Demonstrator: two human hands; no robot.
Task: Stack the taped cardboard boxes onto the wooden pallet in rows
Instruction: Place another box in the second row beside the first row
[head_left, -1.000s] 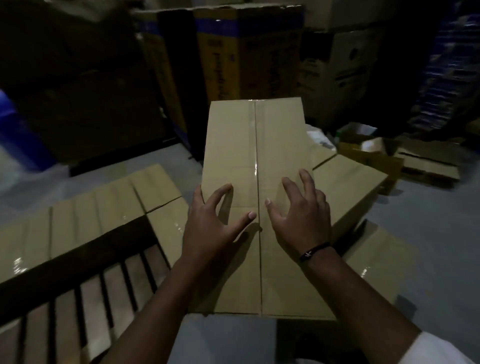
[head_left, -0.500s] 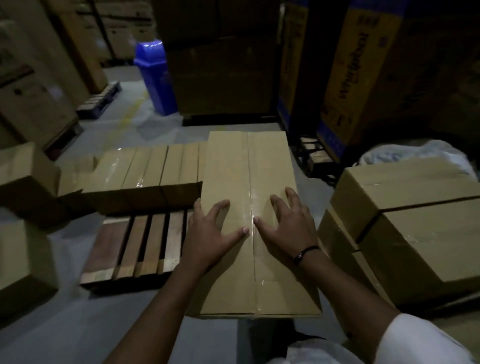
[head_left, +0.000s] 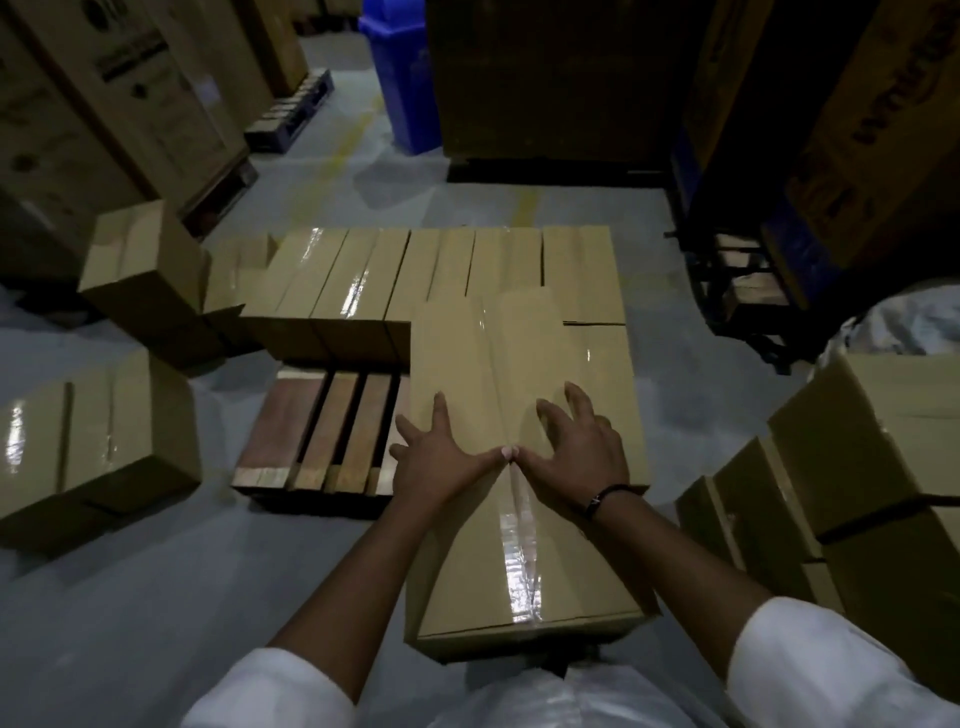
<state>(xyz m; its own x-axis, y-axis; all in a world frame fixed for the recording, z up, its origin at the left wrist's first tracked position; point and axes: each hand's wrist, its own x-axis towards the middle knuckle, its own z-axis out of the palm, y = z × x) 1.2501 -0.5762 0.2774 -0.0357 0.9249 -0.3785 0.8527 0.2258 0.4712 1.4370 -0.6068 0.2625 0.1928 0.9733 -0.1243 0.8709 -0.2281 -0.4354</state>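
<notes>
Lower now than half a second ago, the box (head_left: 493, 353) points to 12 o'clock, its far end dipping in front of the back row (head_left: 395, 275) instead of riding above it. The pallet (head_left: 311, 436) has come round from 10 o'clock to nearly dead ahead. My left hand (head_left: 441, 462) and right hand (head_left: 576, 457) lie flat on the lid with fingers spread, gripping nothing, thumbs meeting on the tape (head_left: 519, 561). The near end is at 6 o'clock, close to my body; I cannot tell what carries it. Another box (head_left: 608, 374) sits just beside it at 2 o'clock, and bare slats show at 9 o'clock. I judge this one starts filling the front row; next it needs sliding forward.
</notes>
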